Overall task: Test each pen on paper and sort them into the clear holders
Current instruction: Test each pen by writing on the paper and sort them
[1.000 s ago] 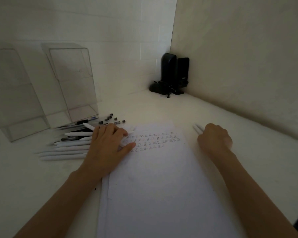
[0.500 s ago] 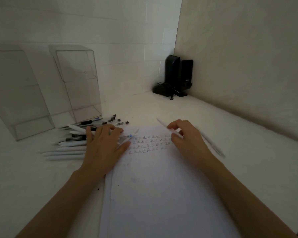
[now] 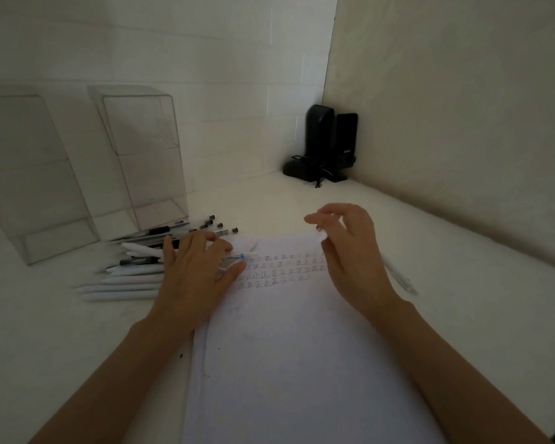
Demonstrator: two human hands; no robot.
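A sheet of paper (image 3: 285,363) is laid on the counter (image 3: 478,299), reaching to its near edge. Rows of small written marks (image 3: 282,270) are seen across the top of the sheet. A pile of pens (image 3: 132,274), white and dark, is spread just beside the paper's left edge. Behind the pile, two clear holders (image 3: 145,155) are stood against the wall at the counter's far left.

The left hand (image 3: 196,277) is laid flat with relaxed fingers over the pile's right end and the paper's left edge. A pen with a blue band (image 3: 240,257) is seen under its fingertips.

The right hand (image 3: 350,251) is held above the paper's top right corner, fingers curled. A small white object (image 3: 321,234), too blurred to identify, is pinched between thumb and fingers. One more pale pen (image 3: 399,278) is left on the counter just right of the paper. A pair of black speakers (image 3: 329,145) is set in the far corner.
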